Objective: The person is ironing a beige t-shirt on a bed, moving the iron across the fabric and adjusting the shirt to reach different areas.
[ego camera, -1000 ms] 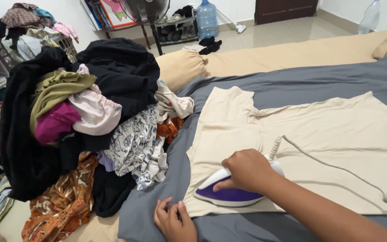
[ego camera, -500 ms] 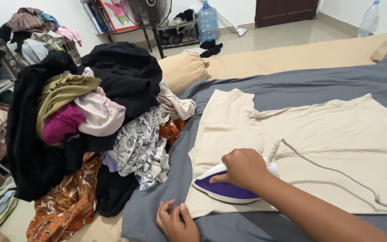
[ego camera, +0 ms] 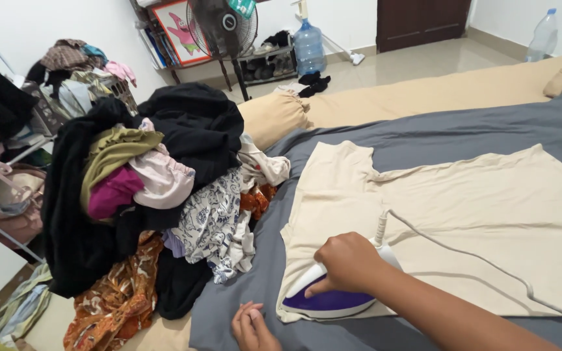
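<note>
Right hand [ego camera: 349, 263] is closed over the handle of a white and purple iron [ego camera: 330, 296], knuckles up, thumb tucked along the near side. Its soleplate lies flat on the cream shirt [ego camera: 476, 214], at that garment's near left corner, and the pointed nose aims left toward the hem edge that runs along the grey sheet [ego camera: 424, 136]. So the iron's long axis lies roughly across the shirt, nose left and heel right, with most of the unpressed cloth stretching away to the right and toward the far side of the bed.

From the heel, 1 white cord [ego camera: 463, 250] rises and then trails right over the shirt toward the right edge of the view.

Left hand [ego camera: 250, 325] rests fingers-down on the grey sheet just beside the shirt's near left corner, holding nothing that shows, though it is partly cut off by the bottom edge. It is the nearer hand to that corner.

Further left, a tall pile of clothes [ego camera: 151, 188] sits on the bed's left side, close to the shirt but not touching it.
</note>
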